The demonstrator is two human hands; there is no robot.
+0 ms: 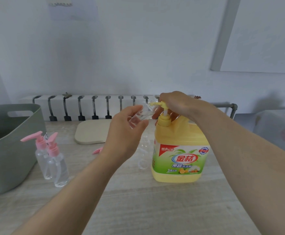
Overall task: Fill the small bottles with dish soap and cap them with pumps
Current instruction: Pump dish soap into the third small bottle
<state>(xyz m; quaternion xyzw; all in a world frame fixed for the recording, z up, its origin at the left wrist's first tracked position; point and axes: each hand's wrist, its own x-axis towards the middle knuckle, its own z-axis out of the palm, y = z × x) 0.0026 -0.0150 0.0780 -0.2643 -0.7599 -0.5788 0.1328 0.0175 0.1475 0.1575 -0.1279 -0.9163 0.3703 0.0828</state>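
A big yellow dish soap jug (179,155) stands on the table right of centre. My right hand (175,103) rests on top of its yellow pump head (157,104). My left hand (126,129) holds a small clear bottle (141,114) tilted, its mouth up at the pump's nozzle. Another open clear bottle (144,150) stands just left of the jug, behind my left wrist. Two small clear bottles with pink pumps (41,150) (57,164) stand at the left. A loose pink pump (98,150) lies partly hidden by my left forearm.
A grey-green plastic tub (11,146) sits at the table's left edge. A beige mat (92,131) lies at the back centre. A white radiator (87,106) runs along the wall behind the table (155,209).
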